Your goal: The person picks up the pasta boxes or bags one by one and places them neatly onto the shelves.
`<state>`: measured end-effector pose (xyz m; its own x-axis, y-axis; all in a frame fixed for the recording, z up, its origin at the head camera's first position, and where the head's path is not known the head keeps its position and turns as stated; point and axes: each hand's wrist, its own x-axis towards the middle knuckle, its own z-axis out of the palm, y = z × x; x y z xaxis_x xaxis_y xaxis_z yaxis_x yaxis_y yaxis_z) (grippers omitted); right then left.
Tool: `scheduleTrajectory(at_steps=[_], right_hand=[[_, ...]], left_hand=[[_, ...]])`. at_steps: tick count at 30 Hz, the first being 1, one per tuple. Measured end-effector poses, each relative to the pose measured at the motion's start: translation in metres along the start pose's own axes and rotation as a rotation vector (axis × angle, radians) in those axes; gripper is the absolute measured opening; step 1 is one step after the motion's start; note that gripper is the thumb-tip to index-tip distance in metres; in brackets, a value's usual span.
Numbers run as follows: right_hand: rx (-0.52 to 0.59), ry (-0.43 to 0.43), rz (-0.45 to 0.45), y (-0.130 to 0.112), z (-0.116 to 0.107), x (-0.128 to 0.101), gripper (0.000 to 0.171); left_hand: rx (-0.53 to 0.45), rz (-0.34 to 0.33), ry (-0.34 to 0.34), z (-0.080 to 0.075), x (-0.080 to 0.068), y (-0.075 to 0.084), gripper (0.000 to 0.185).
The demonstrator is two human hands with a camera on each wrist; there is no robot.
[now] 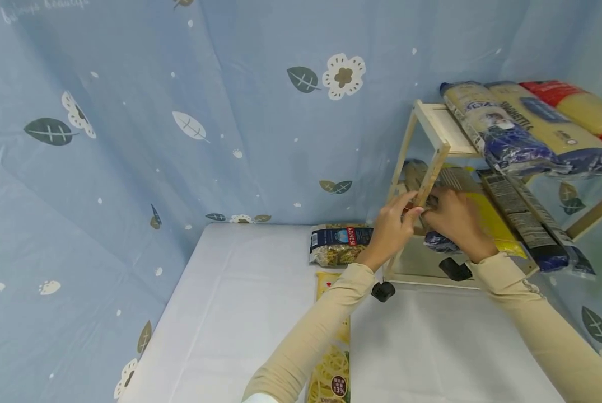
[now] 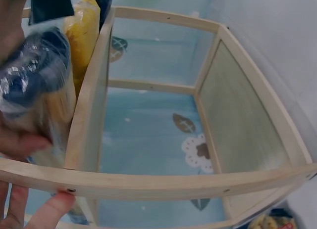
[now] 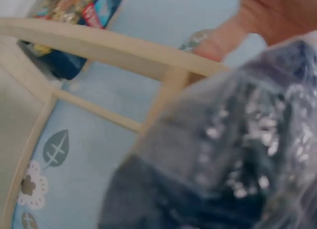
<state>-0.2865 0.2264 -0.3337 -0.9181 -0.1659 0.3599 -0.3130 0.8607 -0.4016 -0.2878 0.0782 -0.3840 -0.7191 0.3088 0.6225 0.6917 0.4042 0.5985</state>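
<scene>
At the lower tier of the wooden rack [image 1: 434, 168], far right on the desk [image 1: 240, 313], both hands meet on a clear pasta packet [image 1: 439, 242] with a dark blue end. The left hand [image 1: 393, 224] curls its fingers round the packet by the rack's front post; the right hand [image 1: 454, 218] grips it from the other side. The step looks like seating the packet on the shelf; next it needs sliding inward past the post. It looks glossy, crinkly, with pale yellow pasta.
</scene>
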Motion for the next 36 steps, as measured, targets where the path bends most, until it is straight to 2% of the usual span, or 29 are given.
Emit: scheduleTrajectory(at_steps=[3, 8, 17, 22, 29, 33, 36], right_hand=[[-0.028, -0.042, 0.009, -0.001, 0.002, 0.004, 0.032], [-0.069, -0.168, 0.057, -0.004, -0.002, 0.012, 0.038], [-0.025, -0.377, 0.05, -0.002, -0.006, 0.015, 0.056], [-0.008, -0.427, 0.004, 0.003, -0.01, 0.012, 0.067], [0.113, -0.476, -0.035, 0.007, -0.024, 0.003, 0.068], [0.087, -0.485, 0.008, 0.011, -0.046, -0.005, 0.07], [0.083, -0.467, 0.072, 0.02, -0.064, -0.013, 0.068]], left_hand=[[-0.01, -0.001, -0.005, -0.003, 0.001, 0.002, 0.041], [-0.011, -0.002, 0.002, -0.006, 0.003, 0.002, 0.041], [-0.018, 0.0, 0.02, -0.005, 0.002, 0.001, 0.039], [-0.016, 0.002, 0.026, -0.002, 0.001, 0.001, 0.039], [-0.032, -0.031, 0.013, 0.001, -0.001, 0.001, 0.04], [-0.03, -0.039, -0.002, 0.001, -0.002, 0.002, 0.042], [-0.034, -0.041, 0.001, 0.002, -0.001, 0.003, 0.043]])
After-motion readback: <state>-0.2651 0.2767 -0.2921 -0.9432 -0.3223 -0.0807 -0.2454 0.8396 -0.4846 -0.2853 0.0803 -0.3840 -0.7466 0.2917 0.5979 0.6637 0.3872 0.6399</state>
